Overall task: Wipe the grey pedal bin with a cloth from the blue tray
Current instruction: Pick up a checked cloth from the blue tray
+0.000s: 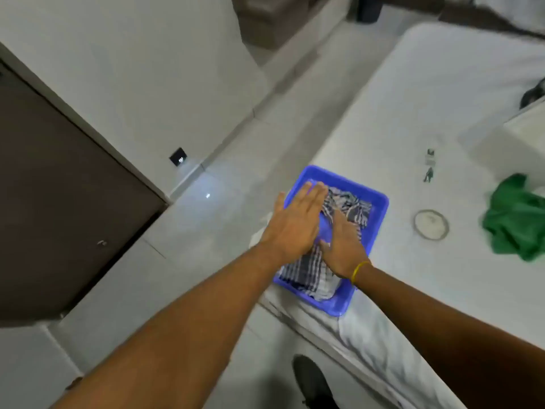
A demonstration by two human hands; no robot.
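Early stage: our left hand point(296, 224) and right hand point(345, 246) lie flat, fingers extended, on checked cloths point(312, 270) in the blue tray point(380, 208) on the bed; nothing gripped, bin unseen, wiping not started.

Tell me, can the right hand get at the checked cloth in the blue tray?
Probably yes: the right hand already lies on the checked cloth in the blue tray, with nothing covering it.

The blue tray point(376, 215), a shallow rectangular plastic one, sits at the corner edge of a white bed point(427, 98), turned at an angle. Inside it lie crumpled checked cloths point(309, 273) in dark blue and white, bunched along its length.
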